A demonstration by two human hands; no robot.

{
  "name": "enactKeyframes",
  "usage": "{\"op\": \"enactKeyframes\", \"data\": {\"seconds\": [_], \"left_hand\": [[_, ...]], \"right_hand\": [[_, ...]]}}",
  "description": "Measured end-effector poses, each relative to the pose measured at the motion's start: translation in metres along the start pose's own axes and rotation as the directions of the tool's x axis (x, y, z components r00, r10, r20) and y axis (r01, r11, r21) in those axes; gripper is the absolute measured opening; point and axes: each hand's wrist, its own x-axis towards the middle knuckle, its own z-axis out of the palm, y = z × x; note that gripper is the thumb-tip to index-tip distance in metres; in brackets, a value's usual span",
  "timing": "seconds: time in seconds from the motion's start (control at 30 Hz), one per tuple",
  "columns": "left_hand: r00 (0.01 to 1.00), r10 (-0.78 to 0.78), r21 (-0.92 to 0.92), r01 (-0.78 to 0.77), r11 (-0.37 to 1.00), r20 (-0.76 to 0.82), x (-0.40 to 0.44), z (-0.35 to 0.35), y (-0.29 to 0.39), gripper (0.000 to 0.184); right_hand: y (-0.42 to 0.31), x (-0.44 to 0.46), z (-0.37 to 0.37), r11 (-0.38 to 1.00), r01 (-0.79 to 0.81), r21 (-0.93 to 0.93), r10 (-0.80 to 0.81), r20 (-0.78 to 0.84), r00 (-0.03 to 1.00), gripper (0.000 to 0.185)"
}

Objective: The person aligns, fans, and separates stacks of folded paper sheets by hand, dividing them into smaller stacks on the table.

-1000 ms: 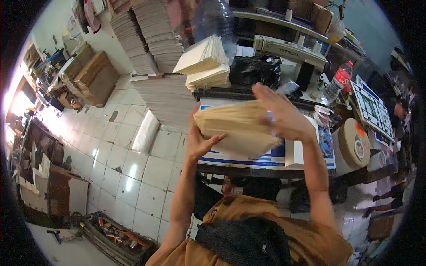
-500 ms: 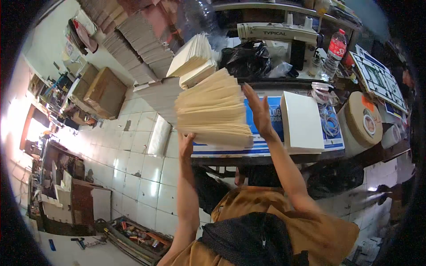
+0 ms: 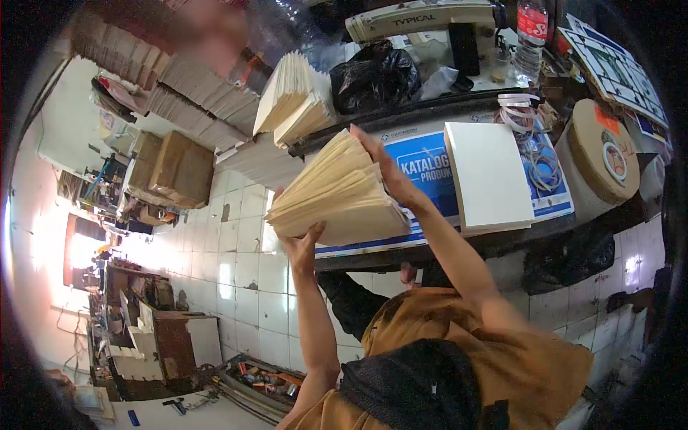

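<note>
A thick stack of cream paper sheets [image 3: 337, 193] is fanned out between my two hands, above the near left part of the table. My left hand [image 3: 299, 242] grips its lower left corner, thumb on the near face. Against its upper right edge lies my right hand [image 3: 387, 168], the fingertips at the top corner and partly hidden. Under the stack is a blue and white catalogue sheet [image 3: 423, 168]. To the right rests a white paper block [image 3: 489, 175]. Behind the held stack stand more fanned cream sheets [image 3: 294, 100].
A black plastic bag [image 3: 376, 77] and a sewing machine [image 3: 423, 23] are at the back. Farther right are a bottle [image 3: 531, 43], looped strips [image 3: 542, 168] and a large roll [image 3: 598, 154]. Tall paper piles [image 3: 193, 115] stand at the left.
The view has turned. The sheets went from a blurred bundle to a wide fan, and are now drawn closer together and tilted. My right hand came away from them and is against their edge again.
</note>
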Motion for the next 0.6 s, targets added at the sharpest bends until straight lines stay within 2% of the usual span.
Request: {"op": "enactKeyframes", "data": {"seconds": [0.07, 0.17, 0.2, 0.3, 0.33, 0.47, 0.53, 0.6], "left_hand": [[0.994, -0.080, 0.015, 0.081, 0.997, -0.069, 0.002, -0.005, -0.004, 0.113], [0.990, -0.142, -0.130, 0.144, 0.981, 0.026, -0.008, -0.044, -0.058, 0.110], [0.993, -0.118, -0.063, 0.118, 0.991, -0.003, -0.015, -0.041, -0.071, 0.108], [0.942, -0.299, -0.189, 0.269, 0.944, -0.153, -0.019, -0.033, -0.075, 0.105], [0.965, -0.222, -0.138, 0.203, 0.969, -0.141, -0.018, -0.032, -0.074, 0.106], [0.973, -0.133, -0.117, 0.112, 0.987, -0.187, -0.025, -0.033, -0.085, 0.103], [0.972, -0.118, -0.081, 0.103, 0.991, -0.202, -0.017, -0.027, -0.077, 0.100], [0.970, -0.149, -0.107, 0.130, 0.986, -0.194, -0.006, -0.021, -0.062, 0.093]], "right_hand": [[0.003, -0.006, -0.010, 0.990, 0.103, -0.101, -0.100, 0.035, 0.994, 0.081], [0.002, -0.019, -0.021, 0.996, -0.007, -0.088, 0.000, -0.081, 0.997, 0.086], [0.027, -0.022, -0.027, 0.983, 0.039, -0.181, -0.053, -0.071, 0.996, 0.088], [0.015, -0.016, 0.014, 0.990, 0.108, -0.093, -0.103, 0.057, 0.993, 0.092], [-0.004, -0.008, 0.020, 0.994, 0.092, 0.066, -0.095, 0.050, 0.994, 0.096], [0.048, 0.028, -0.010, 0.994, -0.072, -0.083, 0.060, -0.147, 0.987, 0.066], [0.026, 0.021, -0.001, 0.980, -0.189, -0.059, 0.183, -0.084, 0.979, 0.065], [0.022, 0.007, -0.001, 0.971, -0.222, -0.092, 0.223, 0.004, 0.975, 0.084]]}}
